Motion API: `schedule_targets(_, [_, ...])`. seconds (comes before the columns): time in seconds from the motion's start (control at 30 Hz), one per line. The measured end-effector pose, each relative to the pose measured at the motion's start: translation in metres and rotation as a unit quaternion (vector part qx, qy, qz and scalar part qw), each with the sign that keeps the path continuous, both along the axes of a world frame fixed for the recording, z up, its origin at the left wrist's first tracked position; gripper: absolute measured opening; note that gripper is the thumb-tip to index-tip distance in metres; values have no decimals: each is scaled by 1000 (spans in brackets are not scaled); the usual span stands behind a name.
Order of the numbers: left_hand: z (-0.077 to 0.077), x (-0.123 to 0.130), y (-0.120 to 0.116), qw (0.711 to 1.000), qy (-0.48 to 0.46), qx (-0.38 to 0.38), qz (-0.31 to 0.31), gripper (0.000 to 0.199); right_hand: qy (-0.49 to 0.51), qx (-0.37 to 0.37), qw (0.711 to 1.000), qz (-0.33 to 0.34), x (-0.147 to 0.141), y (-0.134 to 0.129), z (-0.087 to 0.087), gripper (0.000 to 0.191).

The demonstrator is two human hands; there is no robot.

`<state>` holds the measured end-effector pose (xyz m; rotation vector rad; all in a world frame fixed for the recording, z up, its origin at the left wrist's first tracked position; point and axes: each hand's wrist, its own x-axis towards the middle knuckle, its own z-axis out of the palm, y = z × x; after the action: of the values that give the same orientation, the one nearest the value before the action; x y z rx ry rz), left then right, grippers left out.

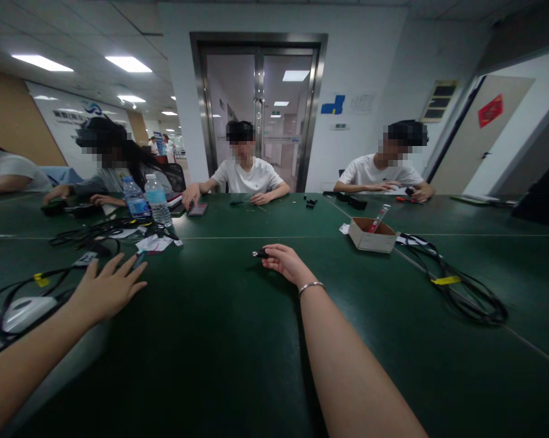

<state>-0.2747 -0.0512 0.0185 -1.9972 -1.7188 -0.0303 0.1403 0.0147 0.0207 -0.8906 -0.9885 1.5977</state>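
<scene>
My right hand (283, 263) is closed in a pinch over the middle of the green table (201, 340). Between its fingers is a small black USB plug (258, 253), its metal end pointing left; whether a cable or a stick belongs to it is hidden. On the left, my left hand (106, 287) is spread with fingers apart, palm down, holding nothing. Just past its fingertips lies a small bluish thing (139, 260), too small to name. A black cable coil (10, 292) with a yellow tag lies beside the left wrist, partly behind that forearm.
Two water bottles (158, 204) stand at back left beside tangled black cables (92, 228) and paper scraps (155, 243). An open cardboard box (372, 242) sits right of centre, near another cable coil (475, 298). Several people sit across the table, one person (249, 179) directly opposite.
</scene>
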Motion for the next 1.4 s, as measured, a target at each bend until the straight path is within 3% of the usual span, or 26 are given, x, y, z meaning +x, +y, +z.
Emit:
schedule_targets(0.13, [18, 84, 19, 996, -58, -18, -72, 57, -6, 1, 1000, -1, 0, 1, 0, 9])
schedule_targets(0.27, [34, 183, 54, 961, -225, -76, -144, 57, 5, 6, 1000, -2, 1, 2, -1, 10])
schedule_targets(0.33, [33, 224, 71, 915, -350, -103, -170, 53, 14, 7, 1000, -6, 2, 3, -2, 12])
schedule_targets(0.47, [10, 271, 89, 800, -575, -129, -114, 45, 22, 2, 1000, -20, 1, 4, -3, 13])
schedule_targets(0.57, [-14, 278, 93, 731, -663, -103, -123, 35, 24, 6, 999, -24, 1, 6, -5, 12])
schedule_targets(0.63, [-24, 276, 93, 708, -685, -102, -139, 30, 22, 9, 1000, -21, 1, 7, -6, 12])
schedule_targets(0.87, [-27, 270, 95, 691, -697, -97, -166, 32, 33, 21, 999, -19, 2, 6, -7, 14])
schedule_targets(1.2, [-28, 271, 97, 696, -697, -95, -145, 27, 34, 19, 999, -35, 2, 4, -4, 14])
schedule_targets(1.4, [-22, 273, 92, 665, -724, -105, -148, 31, -24, 18, 999, -26, 0, 4, -3, 4])
